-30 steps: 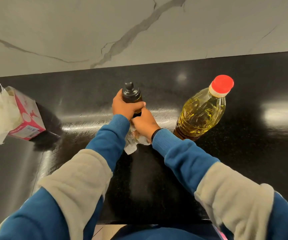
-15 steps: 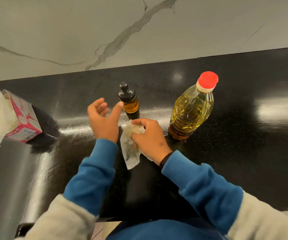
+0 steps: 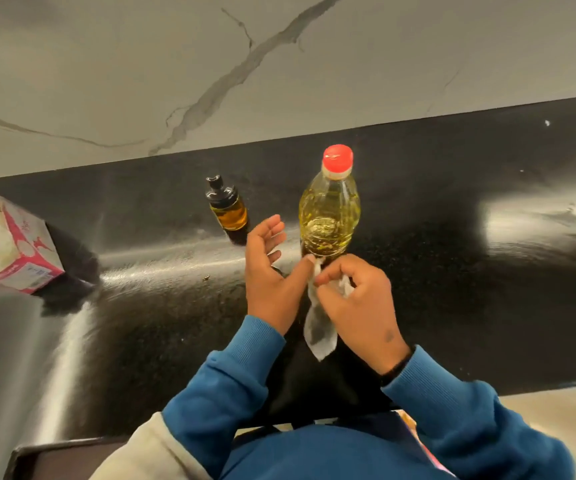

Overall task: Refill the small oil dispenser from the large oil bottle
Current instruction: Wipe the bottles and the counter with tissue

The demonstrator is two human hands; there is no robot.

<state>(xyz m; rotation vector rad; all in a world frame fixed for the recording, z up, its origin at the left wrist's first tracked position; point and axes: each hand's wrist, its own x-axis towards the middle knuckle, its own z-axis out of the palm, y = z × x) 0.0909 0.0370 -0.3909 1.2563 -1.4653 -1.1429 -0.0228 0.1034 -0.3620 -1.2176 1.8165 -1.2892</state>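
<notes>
A person's right hand (image 3: 356,303) pinches a crumpled tissue (image 3: 319,327) in closed fingers while the left hand (image 3: 272,271), fingers spread and gripping nothing, meets it above the middle of the black tabletop (image 3: 453,289). The small oil dispenser (image 3: 227,206), capped and holding amber oil, stands upright toward the tabletop's back edge, just beside the large oil bottle (image 3: 330,216), its red cap (image 3: 337,157) on. A tissue box (image 3: 20,251) lies near the left edge. The refill appears done; wiping oily fingers thoroughly, before touching either bottle again, would prevent slips.
</notes>
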